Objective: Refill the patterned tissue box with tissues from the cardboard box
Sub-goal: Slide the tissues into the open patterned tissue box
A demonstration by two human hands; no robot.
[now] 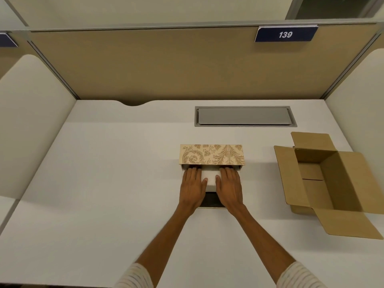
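Observation:
The patterned tissue box (212, 154), beige with a brown leaf print, lies in the middle of the white desk with its open side toward me. A white stack of tissues (211, 178) sits halfway into that opening. My left hand (192, 188) lies flat on the stack's left part and my right hand (229, 187) on its right part, fingertips of both under the box's edge. A dark flap or panel (212, 200) shows between my wrists. The brown cardboard box (324, 183) stands to the right with its flaps spread; its visible inside holds nothing.
A grey cable hatch (245, 116) is set in the desk behind the tissue box. Tan partition walls enclose the desk at the back and sides, with a sign reading 139 (285, 34). Bare desk surface (104, 173) stretches to the left.

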